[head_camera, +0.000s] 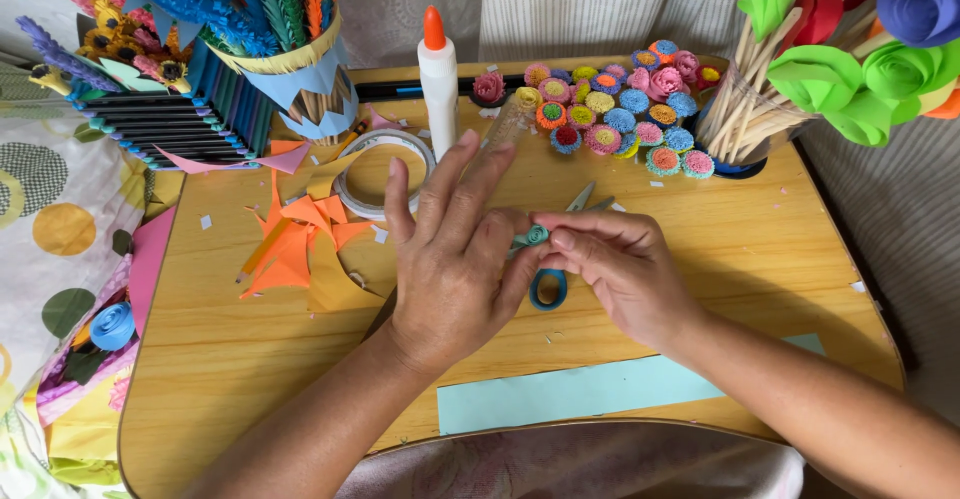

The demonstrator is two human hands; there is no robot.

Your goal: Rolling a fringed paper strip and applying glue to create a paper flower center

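At table centre, left hand and right hand pinch a half-rolled teal paper coil between fingertips. Finished paper flowers cluster at one o'clock; an uncut teal strip waits at six.

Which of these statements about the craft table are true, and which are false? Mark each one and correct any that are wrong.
1. Both hands pinch a small teal paper roll between them. True: the left hand and right hand meet on it.
2. The glue bottle lies flat on the table. False: it stands upright, orange cap on top.
3. A pale blue paper strip lies at the near edge of the wooden table. True.
4. The scissors have red handles. False: the visible handle is blue.
5. Orange paper scraps lie left of the hands. True.
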